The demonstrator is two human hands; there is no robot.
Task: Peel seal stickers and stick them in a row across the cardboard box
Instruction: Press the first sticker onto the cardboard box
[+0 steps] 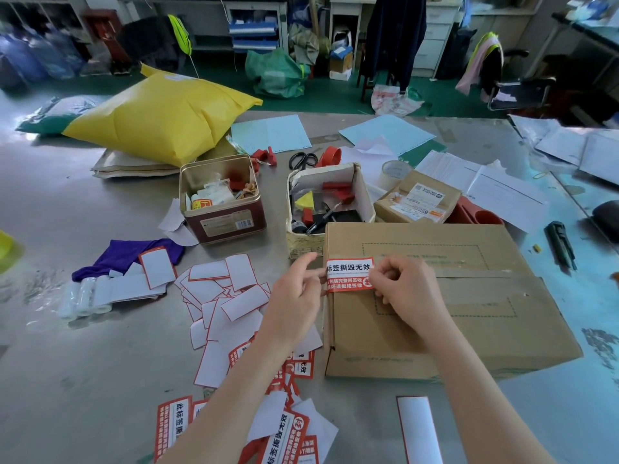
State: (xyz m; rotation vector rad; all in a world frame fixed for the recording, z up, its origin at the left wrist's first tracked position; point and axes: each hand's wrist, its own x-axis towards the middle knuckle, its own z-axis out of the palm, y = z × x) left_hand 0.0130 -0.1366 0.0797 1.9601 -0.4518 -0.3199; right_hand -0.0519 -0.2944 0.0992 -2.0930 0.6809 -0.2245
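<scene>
Pinching red-white seal sticker (349,274) reading "标签撕毁无效": both hands' fingers clamped on ends, left hand (296,296), right hand (407,288), over cardboard box (469,316).

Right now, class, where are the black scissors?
In the head view, the black scissors lie far across the table, left of the red tape dispenser, behind the white box.
</scene>
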